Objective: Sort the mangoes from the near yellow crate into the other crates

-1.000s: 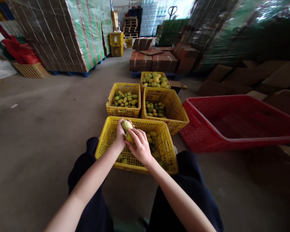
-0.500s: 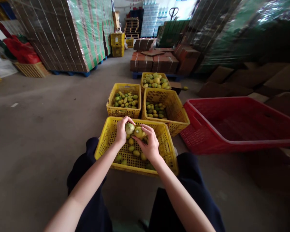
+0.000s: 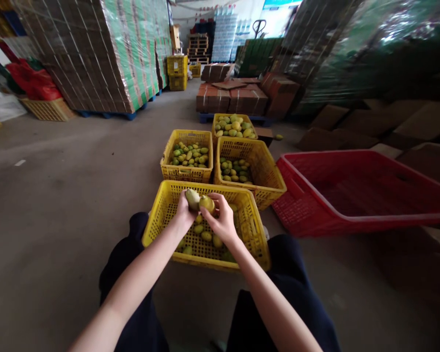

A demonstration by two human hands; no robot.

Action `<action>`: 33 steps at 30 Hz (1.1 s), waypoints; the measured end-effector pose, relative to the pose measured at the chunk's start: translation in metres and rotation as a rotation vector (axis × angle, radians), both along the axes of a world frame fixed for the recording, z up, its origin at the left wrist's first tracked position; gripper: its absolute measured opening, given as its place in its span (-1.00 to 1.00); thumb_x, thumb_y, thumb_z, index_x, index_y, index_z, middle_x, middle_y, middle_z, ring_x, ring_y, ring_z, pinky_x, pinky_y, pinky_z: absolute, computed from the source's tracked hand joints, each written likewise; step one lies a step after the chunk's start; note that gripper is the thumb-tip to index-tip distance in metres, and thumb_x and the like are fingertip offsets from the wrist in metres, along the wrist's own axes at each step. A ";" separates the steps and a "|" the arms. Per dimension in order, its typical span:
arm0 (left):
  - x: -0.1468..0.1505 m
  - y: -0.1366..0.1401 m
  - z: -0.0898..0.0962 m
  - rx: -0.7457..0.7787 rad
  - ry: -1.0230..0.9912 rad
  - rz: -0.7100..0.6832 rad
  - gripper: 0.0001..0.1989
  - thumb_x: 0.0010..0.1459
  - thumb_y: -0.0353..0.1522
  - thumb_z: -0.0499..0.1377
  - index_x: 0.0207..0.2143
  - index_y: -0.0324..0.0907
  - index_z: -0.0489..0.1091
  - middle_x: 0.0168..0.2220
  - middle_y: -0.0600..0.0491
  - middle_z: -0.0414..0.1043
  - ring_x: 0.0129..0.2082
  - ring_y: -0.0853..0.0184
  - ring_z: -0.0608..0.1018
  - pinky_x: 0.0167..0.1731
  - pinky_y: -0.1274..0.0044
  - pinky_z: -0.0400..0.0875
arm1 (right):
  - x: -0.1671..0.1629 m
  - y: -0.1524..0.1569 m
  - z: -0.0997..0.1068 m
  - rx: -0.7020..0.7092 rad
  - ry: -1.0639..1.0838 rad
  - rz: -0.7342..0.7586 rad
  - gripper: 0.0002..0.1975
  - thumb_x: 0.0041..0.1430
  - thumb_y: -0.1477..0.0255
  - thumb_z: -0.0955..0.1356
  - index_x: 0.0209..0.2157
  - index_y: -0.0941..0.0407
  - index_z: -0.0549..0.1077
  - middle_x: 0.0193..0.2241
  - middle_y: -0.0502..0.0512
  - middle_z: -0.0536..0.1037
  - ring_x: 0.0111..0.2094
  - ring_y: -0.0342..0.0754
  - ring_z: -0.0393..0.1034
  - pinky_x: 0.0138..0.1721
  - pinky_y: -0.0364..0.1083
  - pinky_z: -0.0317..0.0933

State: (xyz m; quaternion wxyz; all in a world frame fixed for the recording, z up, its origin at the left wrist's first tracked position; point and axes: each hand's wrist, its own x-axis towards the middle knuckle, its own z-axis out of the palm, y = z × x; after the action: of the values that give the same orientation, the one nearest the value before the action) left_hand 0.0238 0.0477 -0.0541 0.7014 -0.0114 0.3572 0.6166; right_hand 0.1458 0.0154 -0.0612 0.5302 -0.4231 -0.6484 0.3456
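In the head view, my left hand is closed around a pale green mango. My right hand grips a yellower mango between thumb and fingers. Side by side, the two fruits appear to touch or nearly touch. Both hands are over a yellow plastic crate between my knees. Several loose mangoes lie on its perforated floor, some hidden under my hands and forearms.
Behind stand a left yellow crate, a right yellow crate and a farther yellow crate, all holding mangoes. A large red crate is at my right. Cardboard stacks sit on a pallet beyond; wrapped pallet loads flank the floor.
Both hands have turned the mangoes and brought them slightly lower. My left fingers, earlier over the top of the fruit, now lie under and beside it. The camera view has tilted slightly up.
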 end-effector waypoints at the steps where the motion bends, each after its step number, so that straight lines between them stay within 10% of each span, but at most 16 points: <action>1: -0.001 0.000 0.004 -0.019 -0.024 0.001 -0.66 0.25 -0.32 -0.03 -0.55 -0.20 0.33 -0.61 0.09 0.32 -0.60 0.39 0.42 -0.53 0.56 0.35 | 0.000 0.001 0.002 -0.108 0.105 0.027 -0.72 0.04 0.34 0.43 -0.17 0.02 0.43 -0.29 0.04 0.52 -0.30 -0.04 0.43 -0.30 -0.08 0.37; 6: -0.009 -0.003 0.026 -0.082 -0.166 0.062 -0.77 0.24 -0.32 0.05 -0.41 -0.24 0.40 -0.49 0.04 0.41 -0.54 0.39 0.48 -0.54 0.57 0.41 | 0.000 0.004 0.010 -0.550 0.586 0.153 -0.80 -0.03 0.25 0.40 -0.43 0.07 0.37 -0.55 -0.09 0.44 -0.55 -0.16 0.35 -0.61 -0.21 0.22; 12: -0.007 -0.005 0.036 -0.179 -0.086 0.160 -0.74 0.27 -0.28 0.08 -0.48 -0.18 0.31 -0.56 0.11 0.33 -0.59 0.42 0.44 -0.61 0.63 0.39 | 0.001 0.004 0.015 -0.767 0.633 0.378 -0.64 -0.12 0.15 0.48 -0.49 0.11 0.36 -0.65 -0.05 0.45 -0.74 -0.19 0.25 -0.84 -0.28 -0.15; 29: -0.004 -0.010 0.030 -0.048 -0.009 0.057 -0.70 0.34 -0.37 -0.03 -0.38 -0.25 0.43 -0.48 -0.01 0.50 -0.51 0.38 0.55 -0.51 0.59 0.50 | -0.001 0.011 0.012 -0.980 0.699 0.143 -0.63 0.18 0.12 0.36 -0.50 0.13 0.38 -0.67 0.02 0.46 -0.69 -0.15 0.33 -0.76 -0.22 0.15; 33: -0.002 -0.009 0.029 -0.022 -0.017 0.121 -0.79 0.29 -0.35 0.08 -0.39 -0.21 0.42 -0.48 0.06 0.49 -0.55 0.43 0.53 -0.53 0.62 0.49 | -0.002 0.008 0.012 -0.920 0.640 0.066 -0.72 -0.01 0.25 0.51 -0.44 0.12 0.43 -0.62 -0.07 0.46 -0.63 -0.18 0.34 -0.68 -0.23 0.26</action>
State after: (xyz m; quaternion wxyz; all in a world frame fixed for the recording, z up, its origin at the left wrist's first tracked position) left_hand 0.0217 0.0382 -0.0255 0.6656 -0.0459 0.3568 0.6539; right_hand 0.1443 0.0238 -0.0494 0.4502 -0.4642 -0.2506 0.7204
